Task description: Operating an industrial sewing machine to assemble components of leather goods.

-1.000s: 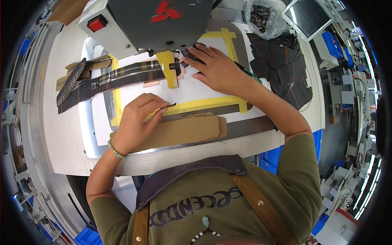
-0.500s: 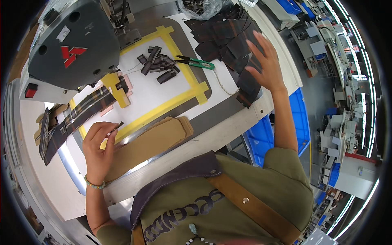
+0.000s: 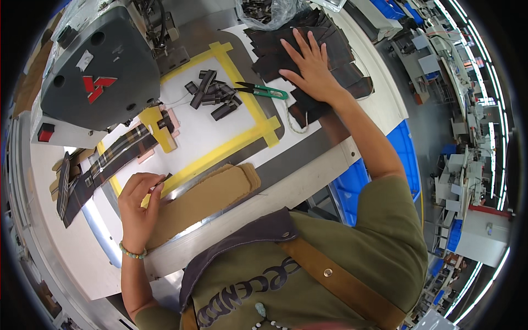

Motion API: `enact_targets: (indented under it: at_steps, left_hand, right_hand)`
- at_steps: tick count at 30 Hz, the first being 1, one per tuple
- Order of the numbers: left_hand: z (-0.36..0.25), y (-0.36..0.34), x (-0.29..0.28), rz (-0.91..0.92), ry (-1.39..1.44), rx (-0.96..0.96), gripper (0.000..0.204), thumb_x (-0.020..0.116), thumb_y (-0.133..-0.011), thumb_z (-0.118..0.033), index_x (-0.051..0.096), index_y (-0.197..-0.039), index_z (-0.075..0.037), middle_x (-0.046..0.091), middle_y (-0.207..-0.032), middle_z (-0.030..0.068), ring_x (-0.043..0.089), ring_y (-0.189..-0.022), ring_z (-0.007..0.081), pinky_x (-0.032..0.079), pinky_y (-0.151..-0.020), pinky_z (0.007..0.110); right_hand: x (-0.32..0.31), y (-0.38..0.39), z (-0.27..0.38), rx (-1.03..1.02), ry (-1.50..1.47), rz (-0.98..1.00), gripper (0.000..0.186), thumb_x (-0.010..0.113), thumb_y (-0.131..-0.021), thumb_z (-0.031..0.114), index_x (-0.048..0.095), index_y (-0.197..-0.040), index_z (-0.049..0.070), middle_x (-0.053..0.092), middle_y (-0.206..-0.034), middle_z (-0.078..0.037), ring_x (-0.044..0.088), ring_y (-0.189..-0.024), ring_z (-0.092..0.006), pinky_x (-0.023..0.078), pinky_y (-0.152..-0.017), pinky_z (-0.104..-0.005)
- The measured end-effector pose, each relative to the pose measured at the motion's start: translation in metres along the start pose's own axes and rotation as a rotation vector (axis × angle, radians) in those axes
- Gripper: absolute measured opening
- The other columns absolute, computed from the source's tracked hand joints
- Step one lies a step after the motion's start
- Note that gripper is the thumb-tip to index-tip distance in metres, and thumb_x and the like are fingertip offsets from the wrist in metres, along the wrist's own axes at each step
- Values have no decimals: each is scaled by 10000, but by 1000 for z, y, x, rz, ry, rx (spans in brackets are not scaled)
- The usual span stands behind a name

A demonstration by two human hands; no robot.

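Note:
My left hand (image 3: 141,202), wearing a beaded bracelet, pinches a small dark fabric piece (image 3: 166,177) above the near edge of the table. At the back right, my right hand (image 3: 313,69) lies flat with fingers spread on a spread of dark plaid fabric pieces (image 3: 344,52). A plaid fabric strip (image 3: 124,147) runs out to the left from the yellow plate (image 3: 158,129) beneath the grey sewing machine head (image 3: 113,58). Several small dark folded loops (image 3: 212,91) lie heaped in the yellow-taped frame, beside green-handled thread snips (image 3: 269,92).
Long brown card pieces (image 3: 206,195) are stacked along the near table edge. A clear plastic bag (image 3: 269,16) of dark pieces sits at the back. Below the table's right edge stand blue bins (image 3: 352,187). More plaid and brown strips (image 3: 64,184) hang at the left.
My right hand has swung left and come down onto the fabric pieces, some of which have shifted. My left hand, still pinching the small piece, has moved slightly nearer and to the right.

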State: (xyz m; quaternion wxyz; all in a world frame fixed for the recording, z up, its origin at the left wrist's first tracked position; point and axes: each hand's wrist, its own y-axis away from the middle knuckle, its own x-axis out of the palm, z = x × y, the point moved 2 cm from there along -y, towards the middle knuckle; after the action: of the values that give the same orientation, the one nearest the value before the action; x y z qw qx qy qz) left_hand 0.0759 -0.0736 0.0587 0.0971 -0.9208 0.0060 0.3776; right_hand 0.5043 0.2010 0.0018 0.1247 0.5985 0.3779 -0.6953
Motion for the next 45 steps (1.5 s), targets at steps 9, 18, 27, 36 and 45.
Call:
enact_targets:
  at_steps: [9, 18, 27, 36, 45]
  left_hand:
    - [-1, -6, 2, 20, -1, -5, 165, 714, -944, 48, 786, -1088, 12, 747, -1038, 120, 721, -892, 230, 595, -760, 316]
    - [-1, -6, 3, 21, 6, 10, 163, 719, -946, 47, 788, -1089, 11, 742, -1027, 118, 713, -886, 228, 590, -748, 316]
    - [-7, -7, 6, 30, -1, 34, 165, 720, -945, 48, 790, -1090, 10, 745, -1027, 119, 712, -889, 227, 588, -748, 315]
    - [-5, -3, -2, 15, -21, 13, 163, 718, -947, 52, 789, -1088, 12, 744, -1033, 122, 714, -890, 228, 589, -751, 316]
    - [-13, -14, -6, -5, -29, 44, 166, 710, -959, 50, 785, -1103, 17, 738, -1037, 115, 704, -878, 225, 569, -758, 310]
  right_hand:
    - [-11, -42, 9, 263, -184, -65, 660, 633, -1063, 500, 488, -1629, 192, 322, -1744, -166, 286, -1606, -404, 301, -1247, -614]
    - [-86, 39, -79, 340, -441, 511, 741, 918, -817, 241, 630, -1494, 155, 654, -1452, -61, 594, -1369, -225, 430, -1176, -400]
    - [-87, 28, -83, 424, -301, 890, 369, 919, -754, 129, 749, -1055, 0, 701, -1114, -63, 638, -1073, -203, 482, -978, -326]
    - [-150, 31, -93, 328, -439, 340, 237, 825, -898, 170, 803, -1091, 36, 797, -990, -64, 690, -914, -129, 527, -874, -302]
    - [-218, -9, -178, 211, -383, -113, 228, 642, -1006, 87, 736, -1197, 6, 773, -1080, -56, 694, -1036, -103, 531, -944, -297]
